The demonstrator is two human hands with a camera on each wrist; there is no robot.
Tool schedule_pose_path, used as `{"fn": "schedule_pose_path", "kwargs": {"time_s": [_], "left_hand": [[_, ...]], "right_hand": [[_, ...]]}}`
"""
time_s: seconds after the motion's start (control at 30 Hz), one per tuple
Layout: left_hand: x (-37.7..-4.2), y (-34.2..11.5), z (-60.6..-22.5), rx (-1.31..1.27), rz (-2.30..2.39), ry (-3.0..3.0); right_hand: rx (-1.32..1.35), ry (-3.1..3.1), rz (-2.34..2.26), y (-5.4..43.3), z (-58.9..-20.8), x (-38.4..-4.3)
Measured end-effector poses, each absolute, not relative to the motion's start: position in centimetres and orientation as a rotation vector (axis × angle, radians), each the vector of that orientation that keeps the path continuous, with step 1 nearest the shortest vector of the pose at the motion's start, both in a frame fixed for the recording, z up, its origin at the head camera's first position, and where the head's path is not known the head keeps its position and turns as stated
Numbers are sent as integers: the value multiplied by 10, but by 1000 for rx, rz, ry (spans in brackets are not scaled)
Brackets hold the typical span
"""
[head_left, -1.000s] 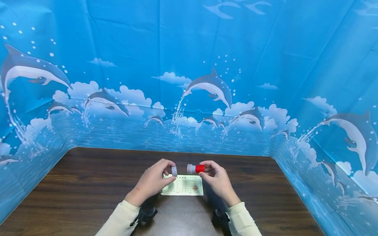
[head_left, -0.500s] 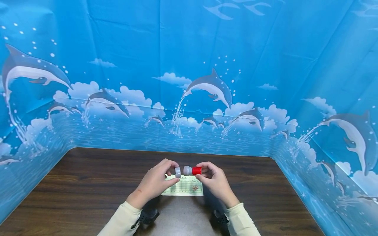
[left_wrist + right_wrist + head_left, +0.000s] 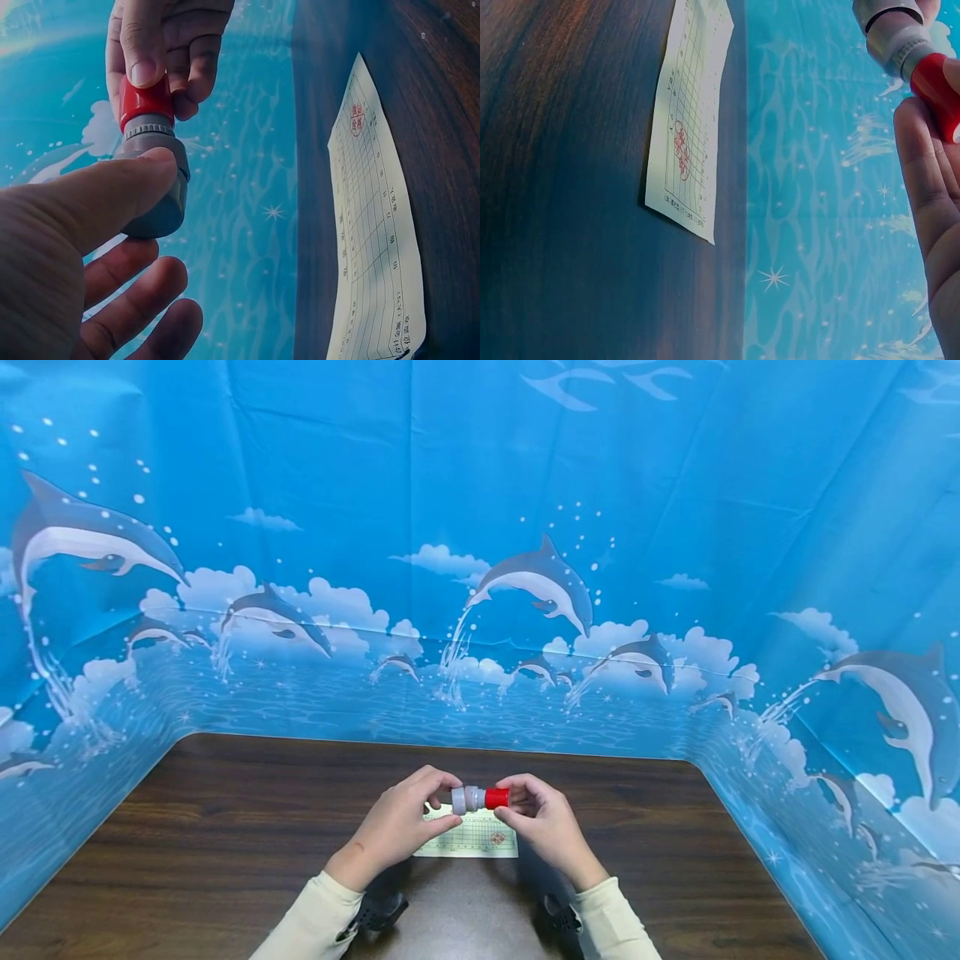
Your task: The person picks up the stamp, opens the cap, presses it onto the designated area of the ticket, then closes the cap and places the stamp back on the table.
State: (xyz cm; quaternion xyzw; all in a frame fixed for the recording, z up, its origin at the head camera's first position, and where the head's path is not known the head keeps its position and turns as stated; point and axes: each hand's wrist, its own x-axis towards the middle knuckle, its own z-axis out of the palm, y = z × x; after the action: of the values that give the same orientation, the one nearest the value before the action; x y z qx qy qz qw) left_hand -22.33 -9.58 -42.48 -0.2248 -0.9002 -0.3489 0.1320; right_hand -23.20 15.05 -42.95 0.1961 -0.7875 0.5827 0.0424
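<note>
A stamp with a red handle (image 3: 497,798) and a grey body (image 3: 150,140) is held level above the table. My right hand (image 3: 551,822) grips the red handle between thumb and fingers. The left hand (image 3: 405,814) pinches a grey cap (image 3: 458,801), which sits against the inking end of the stamp, in line with it. Seen from the left wrist, the left thumb lies across the cap and covers part of the join. Below the hands lies a pale green printed slip (image 3: 468,841) with a grid and a red round stamp mark (image 3: 681,150) near one end.
The dark wood-grain table (image 3: 247,843) extends around the slip. A blue curtain (image 3: 337,693) printed with dolphins and clouds rises along its back and both sides. Each wrist wears a black device (image 3: 381,912).
The hands have drawn together above the slip. The cap, earlier apart from the stamp, now meets its end. The left hand has moved slightly right, the right hand slightly left.
</note>
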Motion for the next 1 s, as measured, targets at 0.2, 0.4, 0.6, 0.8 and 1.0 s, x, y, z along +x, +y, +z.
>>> {"fn": "schedule_pose_path", "kwargs": {"time_s": [0.2, 0.4, 0.6, 0.8, 1.0], "left_hand": [[-224, -95, -426, -662, -1020, -2611], [-224, -95, -426, -670, -1010, -2607], [-223, -94, -424, -673, -998, -2595], [-221, -95, -421, -737, -1025, -2542], [-220, -97, -420, -774, -1015, -2543]], "right_hand": [[650, -2417, 1773, 152, -432, -232], [651, -2421, 1787, 153, -432, -232], [689, -2398, 1840, 155, -432, -233], [697, -2411, 1921, 156, -430, -232], [717, -2466, 1858, 153, -430, -231]]}}
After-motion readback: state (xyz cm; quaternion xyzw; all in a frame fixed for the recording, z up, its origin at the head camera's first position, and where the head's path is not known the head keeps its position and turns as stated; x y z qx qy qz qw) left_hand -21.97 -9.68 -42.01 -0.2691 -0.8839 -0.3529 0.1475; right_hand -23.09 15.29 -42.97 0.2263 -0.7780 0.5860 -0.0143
